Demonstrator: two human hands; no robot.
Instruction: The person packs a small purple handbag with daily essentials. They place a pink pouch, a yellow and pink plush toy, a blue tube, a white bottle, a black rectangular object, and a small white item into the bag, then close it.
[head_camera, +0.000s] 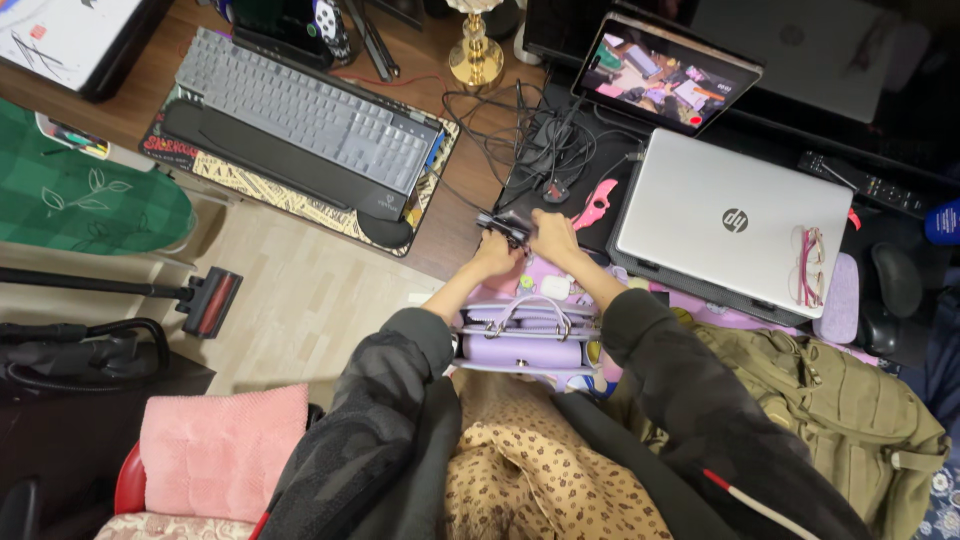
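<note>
My left hand (492, 255) and my right hand (553, 236) meet at the desk edge, both closed on a small dark object (505, 226) with cables running from it. Its exact kind is too small to tell. Just below my hands a lilac handbag (522, 338) with silver-ringed handles rests on my lap. A pink tool (596, 203) lies right of my right hand, next to a closed silver laptop (730, 225). Tangled black cables (545, 150) lie beyond my hands.
A grey keyboard (305, 115) with wrist rest sits at the left on a patterned mat. A tablet (668, 75) stands behind the laptop. Pink glasses (808, 265) lie on the laptop. An olive backpack (840, 405) is at the right, a pink cushion (220, 450) at lower left.
</note>
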